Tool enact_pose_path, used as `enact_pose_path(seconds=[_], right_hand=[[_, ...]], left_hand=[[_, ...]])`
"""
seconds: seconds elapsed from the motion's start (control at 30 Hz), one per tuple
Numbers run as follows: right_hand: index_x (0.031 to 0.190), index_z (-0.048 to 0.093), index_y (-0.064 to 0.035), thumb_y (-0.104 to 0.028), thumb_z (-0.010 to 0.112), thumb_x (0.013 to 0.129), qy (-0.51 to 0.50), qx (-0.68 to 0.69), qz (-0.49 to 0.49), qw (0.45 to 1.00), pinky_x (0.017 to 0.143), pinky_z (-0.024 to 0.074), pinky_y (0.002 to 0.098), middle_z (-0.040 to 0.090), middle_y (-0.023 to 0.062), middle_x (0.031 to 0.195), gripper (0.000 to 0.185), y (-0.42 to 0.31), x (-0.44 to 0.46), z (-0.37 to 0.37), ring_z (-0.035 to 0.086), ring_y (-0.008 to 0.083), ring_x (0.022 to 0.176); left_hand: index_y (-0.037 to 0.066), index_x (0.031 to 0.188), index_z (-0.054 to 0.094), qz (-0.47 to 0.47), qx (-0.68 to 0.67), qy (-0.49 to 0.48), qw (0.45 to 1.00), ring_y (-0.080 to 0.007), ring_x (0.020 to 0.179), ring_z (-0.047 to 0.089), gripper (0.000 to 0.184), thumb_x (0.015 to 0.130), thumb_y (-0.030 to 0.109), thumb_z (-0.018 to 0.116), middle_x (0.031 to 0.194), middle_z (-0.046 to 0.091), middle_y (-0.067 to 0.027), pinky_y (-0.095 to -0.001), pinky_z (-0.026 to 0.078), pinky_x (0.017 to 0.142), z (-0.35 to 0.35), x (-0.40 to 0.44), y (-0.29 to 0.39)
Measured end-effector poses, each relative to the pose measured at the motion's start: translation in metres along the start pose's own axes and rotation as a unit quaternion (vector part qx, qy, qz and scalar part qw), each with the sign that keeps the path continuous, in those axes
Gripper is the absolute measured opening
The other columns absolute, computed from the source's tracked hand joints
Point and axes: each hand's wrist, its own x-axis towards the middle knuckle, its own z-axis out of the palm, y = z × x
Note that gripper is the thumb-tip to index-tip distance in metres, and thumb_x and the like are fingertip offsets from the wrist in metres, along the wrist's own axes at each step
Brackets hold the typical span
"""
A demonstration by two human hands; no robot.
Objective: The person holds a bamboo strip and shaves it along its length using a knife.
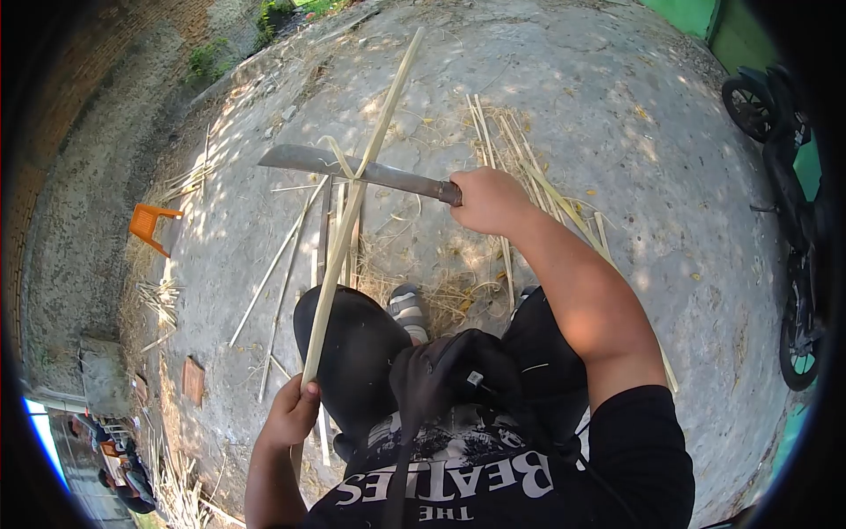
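Observation:
My right hand point(495, 201) is wrapped round the handle of a machete point(397, 176), whose long blade points left. The blade lies against a long pale bamboo strip point(339, 251), and a thin curled shaving point(336, 153) rises where they meet. At its near end, my left hand point(293, 412) grips the strip beside my left knee. From there the strip slants up and away, its far end high in the view. Under the strip, behind the blade, stands a dark upright support point(324, 225), partly hidden.
Several bamboo strips point(280, 280) lie left of my legs, more point(529, 172) to the right. Shavings point(454, 295) litter the ground near my sandalled foot point(407, 310). An orange plastic stool point(152, 227) is at left, a motorcycle point(789, 212) at right. People point(123, 472) are at lower left.

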Motion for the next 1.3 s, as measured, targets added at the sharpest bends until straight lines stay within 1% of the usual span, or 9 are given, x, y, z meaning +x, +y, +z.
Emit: enact_pose_path(seconds=[0.2,0.3,0.4,0.63,0.7,0.77,0.93,1.13,1.3], right_hand=[[0.093,0.070,-0.0072,-0.027,0.072,0.084,0.007,0.053,-0.019,0.998,0.075,0.0542,0.0506,0.071,0.0161,0.085,0.022,-0.002,0.000,-0.003,0.070,0.0387,0.086],[0.096,0.071,-0.0072,-0.029,0.073,0.084,-0.094,0.153,-0.050,0.982,0.076,0.0540,0.0508,0.071,0.0161,0.085,0.025,0.008,0.003,0.007,0.070,0.0384,0.086],[0.093,0.071,-0.0088,-0.027,0.072,0.083,-0.043,0.075,-0.051,0.995,0.075,0.0540,0.0514,0.071,0.0164,0.086,0.020,-0.008,-0.004,0.005,0.071,0.0381,0.087],[0.087,0.070,-0.0163,-0.023,0.073,0.076,-0.048,-0.124,-0.250,0.959,0.072,0.0554,0.0496,0.071,0.0073,0.076,0.014,-0.042,-0.017,0.021,0.072,0.0361,0.078],[0.097,0.073,-0.0145,-0.020,0.070,0.082,-0.042,-0.119,-0.177,0.976,0.078,0.0575,0.0493,0.075,0.0097,0.089,0.017,-0.007,-0.003,0.008,0.074,0.0336,0.088],[0.099,0.074,-0.0135,-0.021,0.068,0.083,0.002,-0.025,0.052,0.998,0.080,0.0577,0.0487,0.076,0.0103,0.092,0.018,0.040,0.020,-0.006,0.074,0.0348,0.089],[0.102,0.075,-0.0117,-0.021,0.067,0.082,-0.018,-0.061,0.061,0.996,0.081,0.0573,0.0495,0.075,0.0133,0.094,0.023,0.046,0.012,-0.010,0.073,0.0357,0.095],[0.095,0.074,-0.0110,-0.021,0.068,0.079,-0.093,0.013,-0.070,0.993,0.078,0.0561,0.0519,0.073,0.0155,0.088,0.020,0.014,0.005,0.003,0.073,0.0366,0.090],[0.092,0.073,-0.0136,-0.020,0.070,0.077,-0.091,-0.091,-0.199,0.971,0.076,0.0558,0.0514,0.074,0.0121,0.087,0.017,-0.035,-0.014,0.012,0.073,0.0352,0.089]], left_hand=[[0.008,0.094,0.056,0.026,0.001,0.004,1.000,-0.0022,0.059,0.042,0.039,0.111,0.042,0.053,0.069,0.048,0.0081,-0.0228,0.035,0.052,0.004,0.006,-0.005],[0.008,0.094,0.056,0.034,-0.004,-0.006,0.999,-0.0024,0.059,0.041,0.039,0.111,0.042,0.052,0.069,0.048,0.0080,-0.0229,0.035,0.052,0.005,0.007,-0.007],[0.008,0.093,0.056,0.040,-0.029,-0.009,0.999,-0.0024,0.058,0.041,0.039,0.112,0.042,0.052,0.069,0.048,0.0080,-0.0231,0.035,0.051,0.013,0.011,0.003],[0.009,0.100,0.056,0.063,0.026,-0.014,0.998,-0.0029,0.054,0.040,0.038,0.111,0.045,0.052,0.068,0.047,0.0080,-0.0235,0.033,0.048,0.023,0.032,0.004],[0.006,0.098,0.059,0.006,0.032,-0.015,0.999,-0.0031,0.063,0.041,0.038,0.111,0.041,0.052,0.073,0.048,0.0079,-0.0240,0.036,0.055,0.005,0.011,0.008],[0.005,0.097,0.059,-0.010,0.026,-0.020,0.999,-0.0026,0.065,0.040,0.040,0.111,0.042,0.053,0.073,0.047,0.0087,-0.0239,0.035,0.057,-0.010,-0.011,0.008],[0.006,0.097,0.059,-0.077,0.029,-0.028,0.996,-0.0020,0.062,0.040,0.039,0.111,0.041,0.053,0.071,0.047,0.0085,-0.0232,0.033,0.054,-0.010,-0.018,0.003],[0.008,0.097,0.057,-0.029,-0.028,-0.041,0.998,-0.0028,0.058,0.043,0.035,0.112,0.040,0.053,0.068,0.049,0.0076,-0.0230,0.035,0.053,0.006,0.001,0.001],[0.008,0.096,0.058,-0.005,-0.013,-0.032,0.999,-0.0027,0.061,0.042,0.036,0.112,0.040,0.052,0.070,0.048,0.0083,-0.0237,0.035,0.053,0.013,0.013,0.005]])
